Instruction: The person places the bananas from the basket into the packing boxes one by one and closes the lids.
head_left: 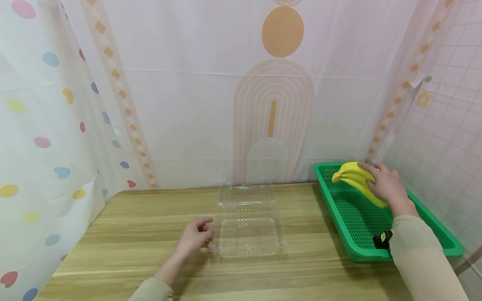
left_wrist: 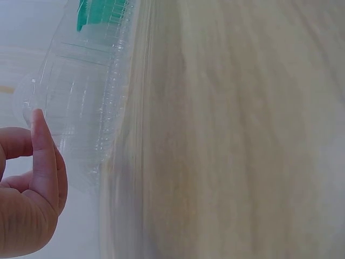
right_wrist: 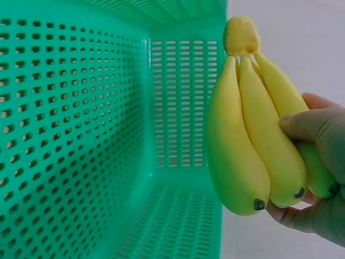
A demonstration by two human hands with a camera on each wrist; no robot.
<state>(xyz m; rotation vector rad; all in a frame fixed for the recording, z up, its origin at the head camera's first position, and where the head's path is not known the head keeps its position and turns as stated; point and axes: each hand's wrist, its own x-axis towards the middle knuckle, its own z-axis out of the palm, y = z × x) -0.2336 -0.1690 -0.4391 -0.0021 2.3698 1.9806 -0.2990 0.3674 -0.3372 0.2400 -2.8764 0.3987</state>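
My right hand grips a bunch of yellow bananas, holding it over the far part of a green basket. In the right wrist view, thumb and fingers wrap the right side of the bananas, whose stem end points up and whose lower ends are greenish with dark tips. My left hand is at the left front corner of a clear plastic clamshell container, which stands with its lid raised at the back. In the left wrist view, a straight fingertip of the left hand meets the container's edge; the other fingers bend loosely.
The container and basket stand on a wood-grain table. A small black object shows beside the right sleeve, at the basket's near end. Patterned curtains hang behind and to both sides of the table.
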